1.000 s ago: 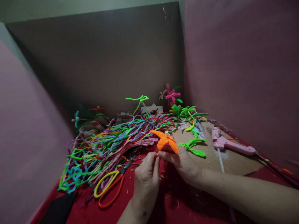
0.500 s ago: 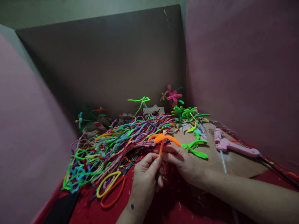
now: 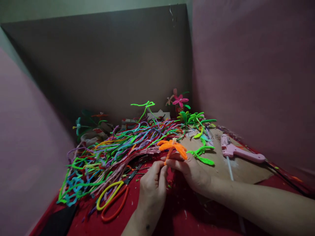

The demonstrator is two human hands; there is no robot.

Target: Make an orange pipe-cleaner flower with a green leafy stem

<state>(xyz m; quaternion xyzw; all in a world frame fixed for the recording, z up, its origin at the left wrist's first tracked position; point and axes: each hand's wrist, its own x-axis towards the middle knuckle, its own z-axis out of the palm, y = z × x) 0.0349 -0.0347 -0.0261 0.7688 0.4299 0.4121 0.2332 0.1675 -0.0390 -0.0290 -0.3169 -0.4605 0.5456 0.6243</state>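
Orange flower held between two hands; places are given relative to the scissors (image 3: 128,180). The orange flower (image 3: 173,146) is raised to the right of the scissors, petals spread outward, with pale tips at its centre. Its short stem (image 3: 168,155) forms the long axis, running from the flower head down and slightly left, toward the scissors' side, into the fingers. The left hand (image 3: 152,186), just right of the scissors, has thumb and forefinger closed on the stem's lower end. The right hand (image 3: 195,173), farther right of the scissors, meets the stem from the opposite side, its fingertips pinched about it; their exact overlap is partly hidden. The head thus lies above both sets of fingers, and the right hand appears nearer to it, one petal overhanging its fingers. Beyond the scissors spreads a heap of fuzzy stems (image 3: 137,141); well to their right, a green leafed piece (image 3: 197,153) and a pink glue gun (image 3: 233,150) lie on cardboard (image 3: 236,170).
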